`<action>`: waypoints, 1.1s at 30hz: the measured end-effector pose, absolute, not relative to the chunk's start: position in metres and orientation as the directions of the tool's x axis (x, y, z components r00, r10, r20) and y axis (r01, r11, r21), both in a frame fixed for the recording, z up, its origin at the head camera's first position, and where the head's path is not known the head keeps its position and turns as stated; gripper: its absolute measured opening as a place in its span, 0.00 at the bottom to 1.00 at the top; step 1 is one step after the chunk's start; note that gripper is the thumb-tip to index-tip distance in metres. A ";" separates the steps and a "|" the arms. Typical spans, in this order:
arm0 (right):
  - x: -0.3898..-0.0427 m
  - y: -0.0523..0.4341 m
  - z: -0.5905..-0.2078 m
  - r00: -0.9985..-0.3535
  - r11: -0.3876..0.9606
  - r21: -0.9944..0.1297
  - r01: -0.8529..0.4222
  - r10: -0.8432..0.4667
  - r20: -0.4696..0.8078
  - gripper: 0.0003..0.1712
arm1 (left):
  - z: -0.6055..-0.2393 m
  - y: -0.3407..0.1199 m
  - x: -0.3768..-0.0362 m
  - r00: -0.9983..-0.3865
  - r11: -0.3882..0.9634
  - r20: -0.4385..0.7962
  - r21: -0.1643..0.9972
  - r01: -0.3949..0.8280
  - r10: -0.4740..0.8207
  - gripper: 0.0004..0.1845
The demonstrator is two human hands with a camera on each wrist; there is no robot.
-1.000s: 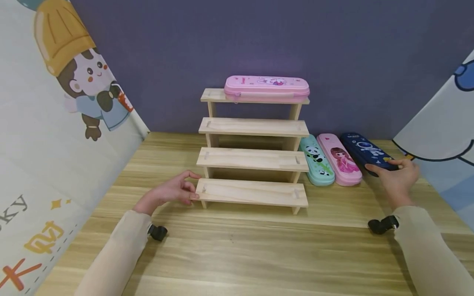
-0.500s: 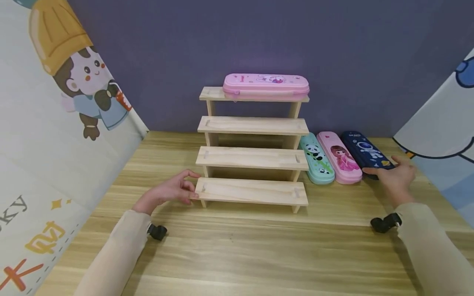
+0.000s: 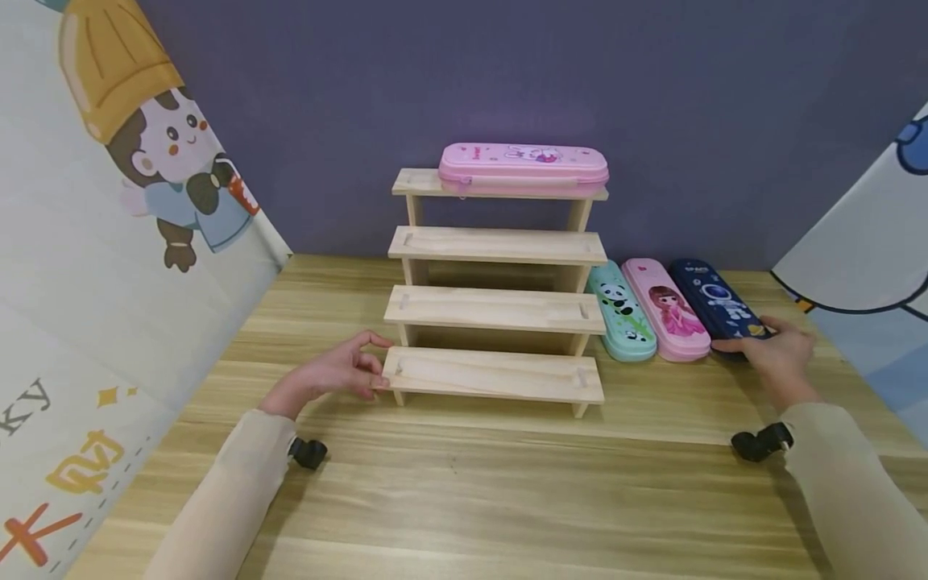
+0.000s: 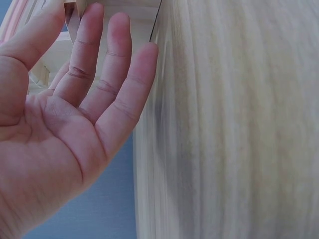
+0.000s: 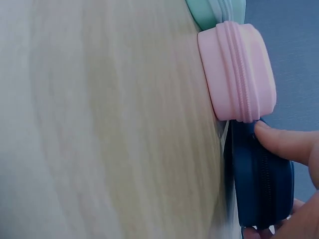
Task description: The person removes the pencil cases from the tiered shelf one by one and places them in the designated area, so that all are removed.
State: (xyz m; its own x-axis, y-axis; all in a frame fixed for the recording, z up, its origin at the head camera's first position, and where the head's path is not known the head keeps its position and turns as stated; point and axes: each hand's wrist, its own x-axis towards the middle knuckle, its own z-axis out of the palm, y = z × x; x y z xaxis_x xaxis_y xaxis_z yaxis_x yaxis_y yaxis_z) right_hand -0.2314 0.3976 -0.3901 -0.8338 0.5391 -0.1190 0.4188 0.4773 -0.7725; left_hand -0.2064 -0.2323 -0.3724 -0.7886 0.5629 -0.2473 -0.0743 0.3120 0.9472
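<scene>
My left hand [image 3: 337, 374] holds the left end of the lowest step of a pale wooden four-step display stand [image 3: 493, 374]. In the left wrist view, the thumb and a finger meet the step's edge while the other fingers extend below it. At the right, my right hand [image 3: 783, 354] grips the near end of a navy pencil case [image 3: 725, 306] with an astronaut print. The right wrist view shows the thumb on one side of this navy case [image 5: 264, 179] and fingers on the other. It lies beside a pink pencil case [image 3: 670, 314] with a girl print.
A mint panda pencil case [image 3: 623, 314] lies between the stand and the girl-print case. Another pink pencil case [image 3: 522, 167], with a rabbit print, rests on the stand's top step. Behind the wooden table [image 3: 449, 499] rises a dark blue wall [image 3: 507, 72].
The near end of the navy case has swung left and toward me, closer to the girl-print case, with my right hand on it. My left hand stays at the stand.
</scene>
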 end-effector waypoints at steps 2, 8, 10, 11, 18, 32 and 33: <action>-0.231 0.398 -0.390 -0.836 0.488 -0.761 0.428 0.534 -0.128 0.55 | -0.372 -0.232 -0.207 -0.788 0.313 -0.248 0.947 -0.075 0.563 0.35; -0.230 0.399 -0.389 -0.836 0.477 -0.749 0.460 0.517 -0.184 0.55 | -0.373 -0.233 -0.207 -0.787 0.313 -0.249 0.947 -0.076 0.565 0.35; -0.230 0.400 -0.388 -0.837 0.462 -0.757 0.461 0.511 -0.197 0.55 | -0.373 -0.233 -0.207 -0.787 0.312 -0.247 0.947 -0.073 0.565 0.35; -0.230 0.400 -0.388 -0.836 0.455 -0.760 0.464 0.510 -0.205 0.56 | -0.373 -0.233 -0.207 -0.787 0.311 -0.246 0.948 -0.073 0.566 0.35; -0.231 0.407 -0.388 -0.849 0.460 -0.758 0.462 0.475 -0.229 0.58 | -0.374 -0.233 -0.208 -0.789 0.306 -0.244 0.949 -0.075 0.564 0.35; -0.227 0.433 -0.385 -0.924 0.536 -0.761 0.366 0.306 -0.229 0.61 | -0.375 -0.233 -0.208 -0.790 0.306 -0.239 0.950 -0.069 0.564 0.35; -0.226 0.436 -0.384 -0.931 0.538 -0.764 0.357 0.276 -0.240 0.62 | -0.375 -0.233 -0.208 -0.790 0.302 -0.239 0.951 -0.071 0.564 0.35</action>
